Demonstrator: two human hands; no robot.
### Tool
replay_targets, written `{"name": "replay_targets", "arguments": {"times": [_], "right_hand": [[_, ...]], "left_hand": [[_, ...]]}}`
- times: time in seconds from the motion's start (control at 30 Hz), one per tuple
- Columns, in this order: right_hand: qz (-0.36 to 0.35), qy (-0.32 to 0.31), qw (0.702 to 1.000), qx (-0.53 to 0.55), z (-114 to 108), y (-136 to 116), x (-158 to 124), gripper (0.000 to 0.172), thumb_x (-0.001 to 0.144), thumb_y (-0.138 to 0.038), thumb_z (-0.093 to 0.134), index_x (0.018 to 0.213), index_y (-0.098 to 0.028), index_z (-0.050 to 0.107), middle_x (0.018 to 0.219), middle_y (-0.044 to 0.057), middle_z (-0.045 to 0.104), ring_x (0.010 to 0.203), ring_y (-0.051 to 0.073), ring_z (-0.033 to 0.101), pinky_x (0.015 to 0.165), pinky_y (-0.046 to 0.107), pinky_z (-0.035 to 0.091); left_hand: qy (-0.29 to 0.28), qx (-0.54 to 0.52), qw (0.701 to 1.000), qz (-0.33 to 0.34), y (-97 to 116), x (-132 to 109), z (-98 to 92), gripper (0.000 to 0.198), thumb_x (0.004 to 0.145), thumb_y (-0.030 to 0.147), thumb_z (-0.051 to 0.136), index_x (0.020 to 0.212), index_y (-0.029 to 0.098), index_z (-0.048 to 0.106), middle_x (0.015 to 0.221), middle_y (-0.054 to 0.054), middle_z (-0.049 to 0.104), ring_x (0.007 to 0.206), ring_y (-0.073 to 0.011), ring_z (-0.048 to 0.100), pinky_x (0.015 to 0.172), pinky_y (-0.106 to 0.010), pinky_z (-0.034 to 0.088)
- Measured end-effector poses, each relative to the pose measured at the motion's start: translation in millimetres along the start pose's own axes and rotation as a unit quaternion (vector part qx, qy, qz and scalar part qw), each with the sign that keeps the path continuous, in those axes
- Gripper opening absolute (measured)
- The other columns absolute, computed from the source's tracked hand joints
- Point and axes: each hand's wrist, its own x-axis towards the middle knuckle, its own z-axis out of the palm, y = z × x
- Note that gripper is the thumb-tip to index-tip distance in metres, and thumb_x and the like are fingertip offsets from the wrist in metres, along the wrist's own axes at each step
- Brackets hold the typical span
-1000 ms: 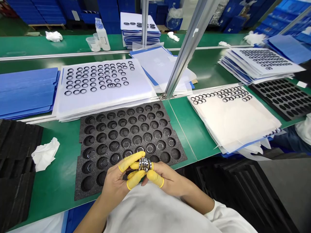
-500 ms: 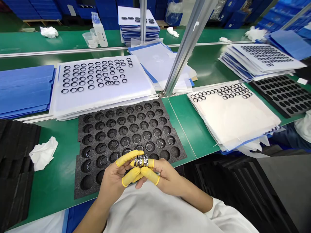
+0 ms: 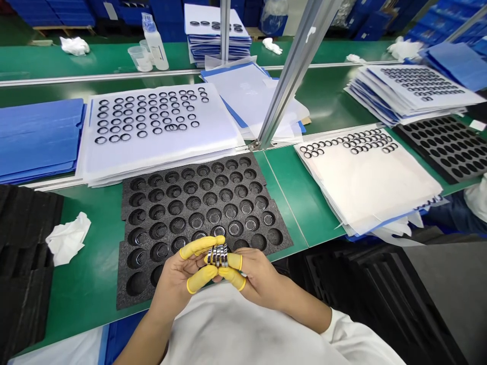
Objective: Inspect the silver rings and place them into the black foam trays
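Note:
Several shiny metal rings (image 3: pixel 217 255) are held together in a short row, side by side. My left hand (image 3: pixel 178 279) grips them from the left, with fingers over the top and the thumb below. From the right, my right hand (image 3: pixel 258 276) pinches the same row between finger and thumb. Yellow finger cots cover the fingertips of both hands. Just beyond and partly under my hands lies a black foam tray (image 3: pixel 203 200) with round pockets. Most visible pockets hold ring-shaped parts, while a few near the front edge look bare. My hands hide some front pockets.
Black rings lie in rows on a stack of white sheets (image 3: pixel 163 152) behind the tray, and on another stack (image 3: pixel 373 187) to the right. A metal post (image 3: pixel 285 81) rises between them. Crumpled white tissue (image 3: pixel 68 238) and stacked black foam (image 3: pixel 26 263) are at left.
The row of rings has shifted slightly left and its rings lean a little differently. My thumbs have moved slightly left and apart. Both hands keep hold of the rings.

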Motion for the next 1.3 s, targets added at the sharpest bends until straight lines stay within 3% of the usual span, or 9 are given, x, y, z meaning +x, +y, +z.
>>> {"name": "replay_targets", "arguments": {"times": [0.17,0.27,0.53,0.8,0.97,1.03,1.13,1.3], "right_hand": [[-0.024,0.077,0.997,0.010,5,0,0,0.040,0.108,-0.040,0.043,0.089,-0.021,0.073,0.077,0.005,0.078,0.064,0.014,0.068,0.064,0.025,0.052],[-0.005,0.094,0.995,0.030,6,-2,1,0.047,0.106,-0.050,0.044,0.086,-0.021,0.075,0.070,0.005,0.076,0.065,0.015,0.071,0.066,0.025,0.055],[0.015,0.143,0.987,0.078,0,-11,5,0.041,0.103,-0.046,0.054,0.081,-0.021,0.077,0.061,0.002,0.074,0.063,0.014,0.073,0.066,0.023,0.058],[0.028,0.156,0.985,0.070,1,-11,3,0.039,0.101,-0.046,0.058,0.079,-0.021,0.079,0.059,0.002,0.073,0.066,0.015,0.074,0.066,0.024,0.059],[0.011,0.139,0.990,0.034,1,-6,1,0.039,0.101,-0.048,0.057,0.082,-0.023,0.080,0.066,0.003,0.076,0.060,0.014,0.070,0.061,0.023,0.054],[0.005,0.134,0.991,0.030,0,-5,1,0.039,0.102,-0.047,0.056,0.083,-0.023,0.080,0.067,0.003,0.076,0.059,0.013,0.069,0.061,0.023,0.053],[0.012,0.110,0.993,0.040,-2,-5,3,0.036,0.102,-0.046,0.056,0.089,-0.022,0.080,0.071,0.003,0.077,0.060,0.013,0.068,0.060,0.023,0.052],[0.106,0.029,0.980,0.168,-10,-12,9,0.037,0.100,-0.049,0.057,0.101,-0.018,0.078,0.089,0.004,0.079,0.077,0.014,0.072,0.074,0.022,0.057]], "left_hand": [[-0.003,0.001,1.000,0.029,0,1,-0.3,0.043,0.075,0.029,0.089,0.115,0.029,0.075,0.125,-0.011,0.076,0.090,-0.0225,0.076,0.071,-0.030,0.066],[-0.001,0.011,0.998,0.061,1,0,0.2,0.047,0.073,0.026,0.090,0.118,0.028,0.075,0.124,-0.012,0.077,0.099,-0.0275,0.077,0.076,-0.034,0.067],[-0.024,0.047,0.988,0.148,2,0,5.3,0.054,0.075,0.013,0.086,0.124,0.032,0.073,0.121,-0.008,0.079,0.107,-0.0263,0.077,0.089,-0.034,0.065],[0.060,0.083,0.974,0.200,-1,-2,8.0,0.057,0.065,0.016,0.093,0.118,0.031,0.077,0.127,-0.007,0.076,0.115,-0.0292,0.073,0.097,-0.039,0.063],[-0.005,0.062,0.986,0.157,3,-1,12.4,0.055,0.077,0.014,0.084,0.126,0.033,0.072,0.133,-0.007,0.073,0.117,-0.0289,0.073,0.092,-0.037,0.065],[-0.022,0.056,0.988,0.139,4,0,12.8,0.059,0.075,0.013,0.085,0.129,0.032,0.071,0.132,-0.009,0.074,0.113,-0.0298,0.074,0.089,-0.037,0.066],[-0.005,0.066,0.988,0.137,4,1,11.7,0.066,0.068,0.012,0.090,0.129,0.028,0.072,0.127,-0.010,0.076,0.108,-0.0295,0.076,0.091,-0.036,0.065],[0.031,0.067,0.989,0.126,1,2,9.3,0.067,0.063,0.010,0.093,0.124,0.028,0.074,0.125,-0.007,0.077,0.107,-0.0265,0.077,0.099,-0.035,0.061]]}}
